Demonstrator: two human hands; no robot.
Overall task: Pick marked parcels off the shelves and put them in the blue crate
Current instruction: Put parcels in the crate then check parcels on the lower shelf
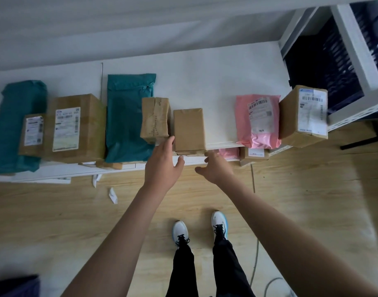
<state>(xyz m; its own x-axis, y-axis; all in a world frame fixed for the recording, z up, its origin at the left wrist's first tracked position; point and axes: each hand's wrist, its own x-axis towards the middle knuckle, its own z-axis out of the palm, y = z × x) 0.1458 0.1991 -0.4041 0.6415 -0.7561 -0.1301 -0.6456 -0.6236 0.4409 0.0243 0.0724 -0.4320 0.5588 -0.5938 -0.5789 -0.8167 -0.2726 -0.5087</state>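
Open hands (164, 161) flanking endwise box (189, 129)

Both hands reach toward a plain brown box (189, 129) at the front edge of a white shelf (222, 82). The left hand (162, 161) has open fingers beside its left side; the right hand (214, 166) spreads just below its right corner. Teal bags, labelled boxes and a pink bag (258, 123) lie alongside.
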